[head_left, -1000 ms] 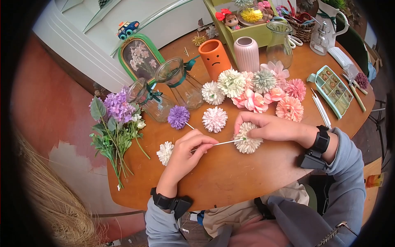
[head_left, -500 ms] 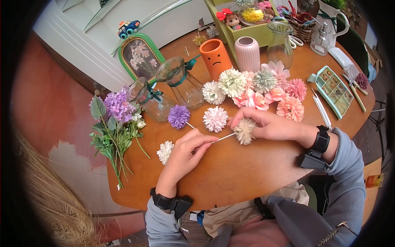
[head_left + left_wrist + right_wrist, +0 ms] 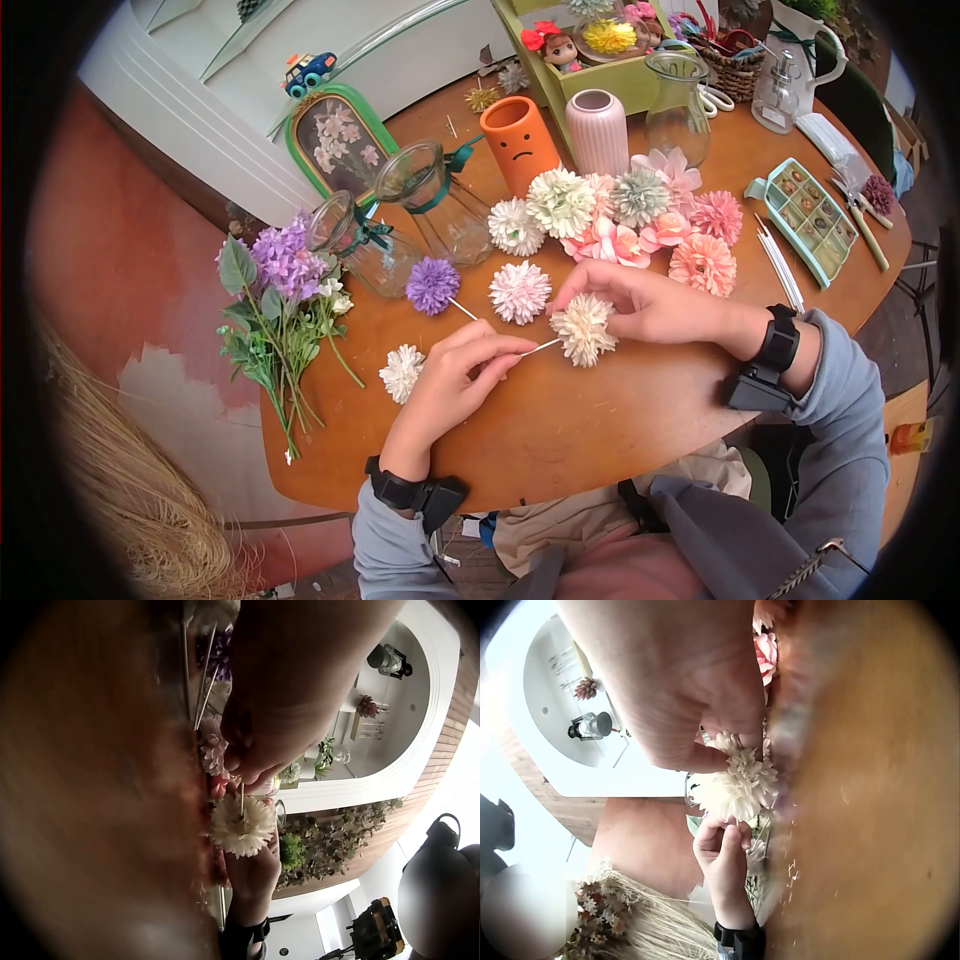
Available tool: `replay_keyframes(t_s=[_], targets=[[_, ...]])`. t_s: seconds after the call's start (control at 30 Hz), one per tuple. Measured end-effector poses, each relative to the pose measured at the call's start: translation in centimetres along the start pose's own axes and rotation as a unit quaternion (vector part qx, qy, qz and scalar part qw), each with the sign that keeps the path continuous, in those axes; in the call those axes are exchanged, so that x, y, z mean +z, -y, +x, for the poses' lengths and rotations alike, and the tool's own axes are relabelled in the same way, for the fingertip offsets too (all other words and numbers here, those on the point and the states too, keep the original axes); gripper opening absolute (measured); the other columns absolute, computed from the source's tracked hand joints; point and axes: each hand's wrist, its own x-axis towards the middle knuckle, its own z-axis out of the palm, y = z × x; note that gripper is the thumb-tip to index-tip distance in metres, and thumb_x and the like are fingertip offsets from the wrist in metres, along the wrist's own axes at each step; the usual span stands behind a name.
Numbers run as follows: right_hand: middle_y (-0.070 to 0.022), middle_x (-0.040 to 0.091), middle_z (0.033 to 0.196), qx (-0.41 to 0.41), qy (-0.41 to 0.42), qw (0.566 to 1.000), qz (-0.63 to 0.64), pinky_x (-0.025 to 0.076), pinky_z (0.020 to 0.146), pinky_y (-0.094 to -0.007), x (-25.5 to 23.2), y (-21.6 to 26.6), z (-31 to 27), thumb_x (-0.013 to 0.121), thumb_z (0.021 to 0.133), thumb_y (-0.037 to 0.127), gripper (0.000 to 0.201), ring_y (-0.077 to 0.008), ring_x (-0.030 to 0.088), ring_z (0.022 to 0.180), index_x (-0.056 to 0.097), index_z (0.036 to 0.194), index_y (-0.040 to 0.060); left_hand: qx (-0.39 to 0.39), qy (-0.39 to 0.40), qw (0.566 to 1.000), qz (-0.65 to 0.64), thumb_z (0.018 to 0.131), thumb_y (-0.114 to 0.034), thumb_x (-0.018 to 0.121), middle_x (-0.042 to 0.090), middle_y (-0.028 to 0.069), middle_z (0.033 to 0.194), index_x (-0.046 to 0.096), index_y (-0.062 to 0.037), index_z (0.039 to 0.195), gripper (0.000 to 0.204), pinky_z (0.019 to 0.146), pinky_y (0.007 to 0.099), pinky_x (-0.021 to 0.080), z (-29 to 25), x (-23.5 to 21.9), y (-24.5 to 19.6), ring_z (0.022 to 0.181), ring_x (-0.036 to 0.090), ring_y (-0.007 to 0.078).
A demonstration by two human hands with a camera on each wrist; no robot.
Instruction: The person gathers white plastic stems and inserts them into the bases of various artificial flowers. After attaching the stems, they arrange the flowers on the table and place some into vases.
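My left hand (image 3: pixel 452 372) pinches a thin white stick (image 3: pixel 543 347) between thumb and fingertips. The stick's far end meets the underside of a cream artificial flower head (image 3: pixel 585 330), where a small dark centre shows in the left wrist view. Thumb and fingers of my right hand (image 3: pixel 668 306) grip that flower head from the right; its petals hide some fingertips. Beside my left hand lies a white flower (image 3: pixel 402 372). Just beyond the hands are a purple flower (image 3: pixel 433 286) on a white stick and a pale pink flower (image 3: pixel 520 292).
Behind lie several pink, white and grey-green flowers (image 3: pixel 642 197). Glass vases (image 3: pixel 455 225), an orange vase (image 3: pixel 520 145) and a pink vase (image 3: pixel 598 135) stand farther back. A purple bouquet (image 3: pixel 285 262) lies left; loose white sticks (image 3: pixel 781 265), a compartment tray (image 3: pixel 806 220) and pliers (image 3: pixel 866 230) lie right.
The cream flower head has turned in my right hand, from its green-centred underside facing up to its petals facing up. It has shifted slightly left, and the visible stick between the hands is shorter.
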Motion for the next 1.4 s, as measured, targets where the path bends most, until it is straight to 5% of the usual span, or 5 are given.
replay_keyframes(t_s=[0.5, 0.8, 0.93, 1.23, 1.4], targets=[[-0.0052, 0.050, 0.107, 0.054, -0.024, 0.994, 0.094, 0.045, 0.079, -0.0213, -0.1, -0.6, 0.1, 0.055, 0.082, -0.005, 0.037, -0.0077, 0.056, 0.093, 0.047, 0.117, 0.0050, -0.123, 0.047, 0.971, -0.197, 0.084, -0.006, 0.062, 0.062, 0.0044, 0.081, 0.046, -0.0059, 0.123, 0.041, 0.055, 0.0199, 0.045, -0.5, 0.5, 0.2, 0.064, 0.061, 0.0087], [0.0001, 0.048, 0.091, 0.040, 0.033, 0.994, 0.095, 0.044, 0.082, -0.0228, 0.7, -1.1, 0.3, 0.063, 0.079, -0.008, 0.041, -0.0058, 0.051, 0.090, 0.047, 0.115, 0.0045, -0.136, 0.164, 0.946, -0.244, 0.085, -0.007, 0.063, 0.052, 0.0101, 0.109, 0.030, -0.0086, 0.135, 0.060, 0.057, 0.0189, 0.045, -0.3, 1.7, -1.6, 0.070, 0.061, 0.0092], [0.0020, 0.048, 0.085, 0.065, 0.031, 0.993, 0.093, 0.044, 0.085, -0.0243, 0.8, -0.4, 0.2, 0.064, 0.079, -0.007, 0.040, -0.0060, 0.051, 0.087, 0.048, 0.113, 0.0044, -0.145, 0.139, 0.931, -0.305, 0.083, 0.000, 0.059, 0.055, 0.0057, 0.097, 0.037, -0.0073, 0.125, 0.048, 0.057, 0.0190, 0.044, -0.6, 2.9, -0.9, 0.071, 0.060, 0.0088], [-0.0020, 0.057, 0.093, 0.047, 0.063, 0.986, 0.148, 0.046, 0.082, -0.0226, 0.9, -0.6, 0.2, 0.057, 0.089, 0.008, 0.026, -0.0084, 0.056, 0.092, 0.048, 0.113, 0.0035, -0.066, 0.114, 0.986, -0.106, 0.072, -0.008, 0.070, 0.055, -0.0010, 0.076, 0.054, -0.0058, 0.096, 0.029, 0.053, 0.0201, 0.040, -0.8, 1.2, -1.4, 0.062, 0.050, 0.0056], [-0.0023, 0.055, 0.092, 0.074, 0.035, 0.982, 0.168, 0.048, 0.088, -0.0279, 0.6, 0.1, -0.1, 0.051, 0.094, 0.013, 0.024, -0.0148, 0.057, 0.101, 0.048, 0.115, 0.0024, -0.027, -0.105, 0.994, -0.021, 0.064, -0.012, 0.074, 0.051, 0.0003, 0.072, 0.053, -0.0051, 0.082, 0.028, 0.054, 0.0210, 0.037, -1.2, -1.7, -0.5, 0.062, 0.045, 0.0066]])
